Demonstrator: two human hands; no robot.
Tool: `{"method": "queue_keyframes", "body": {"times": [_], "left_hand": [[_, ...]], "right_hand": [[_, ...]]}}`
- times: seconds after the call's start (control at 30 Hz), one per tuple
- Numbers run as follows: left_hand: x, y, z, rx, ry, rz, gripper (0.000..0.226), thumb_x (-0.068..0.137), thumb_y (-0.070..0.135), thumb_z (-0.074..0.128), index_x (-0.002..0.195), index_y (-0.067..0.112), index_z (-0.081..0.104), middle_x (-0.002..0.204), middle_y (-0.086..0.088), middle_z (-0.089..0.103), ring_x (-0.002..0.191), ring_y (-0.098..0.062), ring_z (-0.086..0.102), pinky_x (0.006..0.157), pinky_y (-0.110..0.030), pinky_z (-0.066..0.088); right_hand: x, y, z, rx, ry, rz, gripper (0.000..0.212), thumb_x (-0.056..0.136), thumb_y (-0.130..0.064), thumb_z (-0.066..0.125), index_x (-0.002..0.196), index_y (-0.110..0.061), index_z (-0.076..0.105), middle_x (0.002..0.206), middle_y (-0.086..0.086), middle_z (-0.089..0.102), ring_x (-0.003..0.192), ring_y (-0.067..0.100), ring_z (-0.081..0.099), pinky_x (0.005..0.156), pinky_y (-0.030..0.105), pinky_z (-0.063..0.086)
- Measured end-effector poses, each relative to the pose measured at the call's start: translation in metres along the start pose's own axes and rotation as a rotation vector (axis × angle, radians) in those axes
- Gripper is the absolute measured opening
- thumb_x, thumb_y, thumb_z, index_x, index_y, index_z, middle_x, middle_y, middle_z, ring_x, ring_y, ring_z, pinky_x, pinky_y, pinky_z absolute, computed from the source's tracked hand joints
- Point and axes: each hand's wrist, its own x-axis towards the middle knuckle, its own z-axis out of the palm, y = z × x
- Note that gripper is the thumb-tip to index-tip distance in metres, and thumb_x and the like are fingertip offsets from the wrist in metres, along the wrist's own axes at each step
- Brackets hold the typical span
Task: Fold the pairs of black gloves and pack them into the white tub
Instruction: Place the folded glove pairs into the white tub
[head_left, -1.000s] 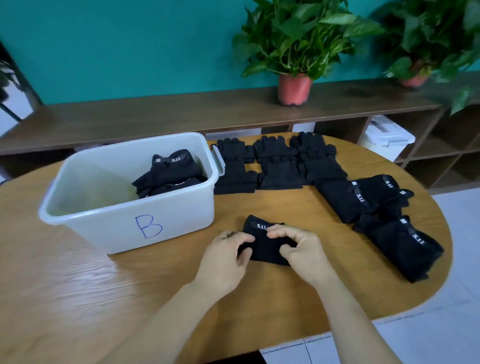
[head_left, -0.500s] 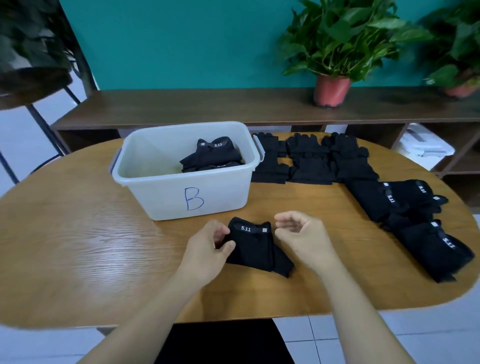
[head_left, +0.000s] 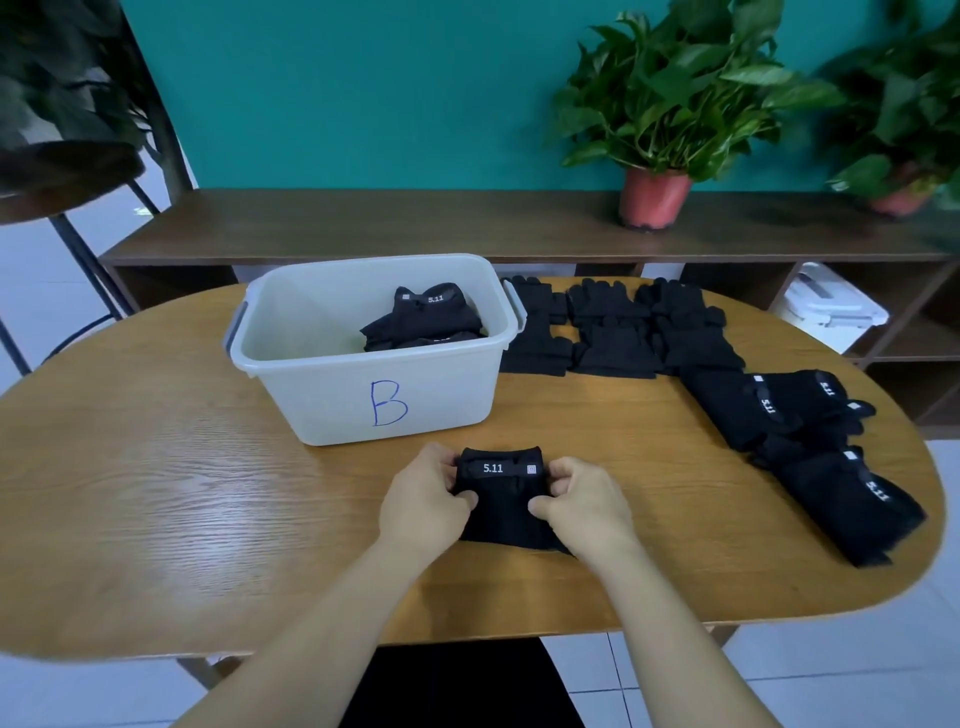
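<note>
Folded glove pair (head_left: 501, 499) lying on tabletop (head_left: 156, 493), just near side of white tub (head_left: 384, 400). I'm seeing left hand (head_left: 423, 499) and right hand (head_left: 582, 501) pinching its sides, fingers curled. I'm judging fold finished. Next: lifting bundle far-left over rim, setting it beside packed pairs (head_left: 426, 317) without unrolling.

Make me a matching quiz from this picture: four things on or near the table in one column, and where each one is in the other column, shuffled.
1. folded pair
2. packed gloves
3. flat gloves
4. potted plant

A. on the dark shelf
B. inside the white tub
C. gripped between the left hand and right hand
D. in a row on the table, just right of the tub

Pairs: 1-C, 2-B, 3-D, 4-A
</note>
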Motion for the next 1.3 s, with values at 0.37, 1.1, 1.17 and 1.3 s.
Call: {"method": "queue_keyframes", "body": {"times": [0.37, 1.1, 1.17, 1.3], "left_hand": [[-0.003, 0.003, -0.009, -0.431, -0.085, -0.167, 0.045, 0.080, -0.006, 0.075, 0.116, 0.015, 0.058, 0.098, -0.006, 0.067, 0.091, -0.020, 0.065, 0.077, -0.032, 0.051], [0.049, 0.122, -0.158, -0.634, 0.072, 0.088, 0.035, 0.089, 0.006, 0.072, 0.118, 0.017, 0.057, 0.100, -0.005, 0.067, 0.082, -0.018, 0.069, 0.069, -0.025, 0.059], [0.063, 0.115, -0.165, -0.606, 0.111, 0.053, 0.035, 0.089, 0.008, 0.073, 0.119, 0.017, 0.057, 0.101, -0.005, 0.067, 0.081, -0.018, 0.069, 0.062, -0.019, 0.058], [0.087, 0.094, -0.163, -0.610, 0.099, -0.055, 0.045, 0.086, 0.010, 0.076, 0.126, 0.014, 0.055, 0.107, -0.017, 0.071, 0.100, -0.038, 0.070, 0.088, -0.046, 0.058]], "right_hand": [[0.000, 0.017, 0.003, 0.354, -0.046, -0.035, 0.038, 0.081, -0.004, 0.072, 0.107, -0.030, 0.064, 0.093, -0.002, 0.072, 0.086, 0.016, 0.071, 0.083, 0.040, 0.058], [0.059, -0.180, -0.088, 0.389, -0.104, -0.390, 0.030, 0.079, 0.001, 0.077, 0.094, -0.017, 0.058, 0.102, 0.012, 0.068, 0.092, 0.022, 0.066, 0.083, 0.034, 0.053], [0.081, -0.191, -0.075, 0.340, -0.146, -0.374, 0.032, 0.078, -0.002, 0.078, 0.097, -0.019, 0.059, 0.103, 0.011, 0.070, 0.099, 0.027, 0.067, 0.095, 0.042, 0.052], [0.111, -0.190, -0.052, 0.260, -0.218, -0.337, 0.034, 0.078, -0.005, 0.079, 0.101, -0.018, 0.057, 0.108, 0.014, 0.068, 0.098, 0.024, 0.066, 0.088, 0.036, 0.052]]}}
